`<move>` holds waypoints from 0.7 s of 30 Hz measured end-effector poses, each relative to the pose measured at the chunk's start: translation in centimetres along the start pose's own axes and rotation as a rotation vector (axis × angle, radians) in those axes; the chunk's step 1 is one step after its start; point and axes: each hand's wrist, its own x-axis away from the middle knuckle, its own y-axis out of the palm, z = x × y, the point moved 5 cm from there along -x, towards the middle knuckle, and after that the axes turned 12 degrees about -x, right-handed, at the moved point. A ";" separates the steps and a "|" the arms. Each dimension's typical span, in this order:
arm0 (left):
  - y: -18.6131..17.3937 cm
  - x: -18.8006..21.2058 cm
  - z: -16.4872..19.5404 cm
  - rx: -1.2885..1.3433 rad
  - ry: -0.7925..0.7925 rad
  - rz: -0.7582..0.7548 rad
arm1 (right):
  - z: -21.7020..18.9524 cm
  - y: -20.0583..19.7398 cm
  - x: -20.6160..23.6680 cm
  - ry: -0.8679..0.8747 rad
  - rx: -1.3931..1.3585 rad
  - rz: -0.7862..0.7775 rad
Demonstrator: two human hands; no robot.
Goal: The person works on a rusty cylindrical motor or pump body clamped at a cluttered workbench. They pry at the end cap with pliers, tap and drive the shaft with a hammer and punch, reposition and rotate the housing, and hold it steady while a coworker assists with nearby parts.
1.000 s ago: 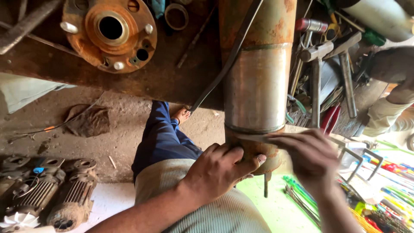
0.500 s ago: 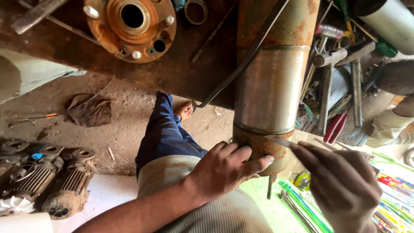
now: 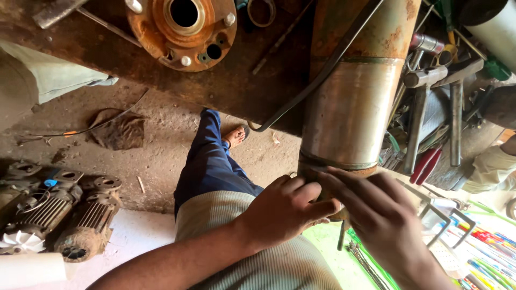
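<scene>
Right now both my hands sit at the near end of the long metal cylinder (image 3: pixel 352 107), the rusty collar (image 3: pixel 336 174) where its steel shell stops. My left hand (image 3: pixel 285 209) cups that end from the left, fingers curled together around it with the thumb reaching toward the other hand. My right hand (image 3: pixel 384 215) comes in from the right with fingertips pressed to the collar's rim; I cannot tell whether it pinches anything small, as the back of the hand hides the pads. By my judgement I am working a fitting at this end by feel, and the next move calls for a firm steadying grip from the left while the right fingertips turn or seat the part.

Beyond my fingertips the cylinder runs away across the dark workbench (image 3: pixel 258 70), a black cable (image 3: pixel 322 75) draped along it. Further left of my left fingers lies a rusty round flange (image 3: pixel 183 32). Right of my right fingers hang hammers (image 3: pixel 424 107) and red-handled pliers (image 3: pixel 424 164). Below that wrist sit bright packets (image 3: pixel 484 252) in green, red and yellow stripes, flat and long. No sign or label is clear enough to describe.
</scene>
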 end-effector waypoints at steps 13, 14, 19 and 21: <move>-0.4 -0.9 0.4 -0.014 -0.010 -0.089 | 7.6 -5.4 8.2 0.264 0.094 0.286; -0.3 -1.0 0.4 0.004 -0.014 -0.092 | 8.9 -5.6 9.7 0.316 0.097 0.323; -1.1 -1.5 0.3 0.172 -0.051 -0.039 | 12.8 -3.6 15.8 0.493 -0.195 0.616; -1.8 -1.8 0.2 0.082 -0.043 0.024 | 13.1 -2.4 17.1 0.580 -0.461 0.806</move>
